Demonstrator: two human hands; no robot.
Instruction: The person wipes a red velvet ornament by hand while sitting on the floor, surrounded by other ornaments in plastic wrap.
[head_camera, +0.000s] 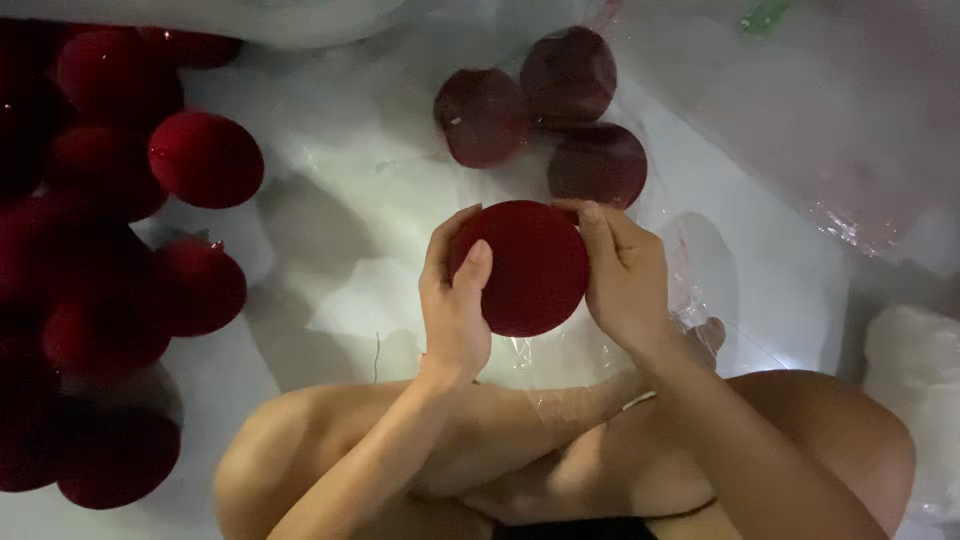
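Observation:
A dark red velvety ball (525, 270) is held in front of me with both hands. My left hand (452, 300) grips its left side, thumb laid across the front. My right hand (622, 278) cups its right side, fingers curled over the top edge. Just beyond the held ball lie three darker red balls (540, 110) wrapped in clear plastic film. My bare crossed legs (560, 450) fill the lower part of the view.
A heap of several brighter red velvety balls (95, 250) covers the left side. The surface is a white sheet (340, 200). Crumpled clear plastic (830, 110) lies at the upper right, and a white bundle (915, 360) at the right edge.

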